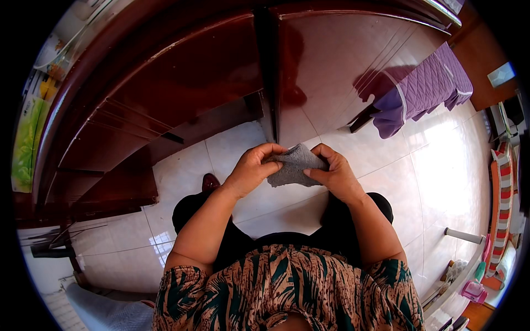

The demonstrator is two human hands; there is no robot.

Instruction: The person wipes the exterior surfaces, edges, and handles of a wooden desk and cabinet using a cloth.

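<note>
A grey cloth (295, 168), folded over on itself, is stretched between my two hands in front of my lap. My left hand (255, 169) pinches its left edge between thumb and fingers. On the other side my right hand (337, 175) grips the right edge, thumb on the near face and fingers curled behind. The cloth's lower edge hangs loose between the hands. The fingertips behind it are partly hidden.
Dark red glossy cabinet doors (182, 83) stand just ahead. A stool with a purple quilted cover (425, 91) is at the far right. Pale tiles (386, 171) cover the floor. At the left edge lies a green package (28, 143); a striped cushion (503, 204) is at the right.
</note>
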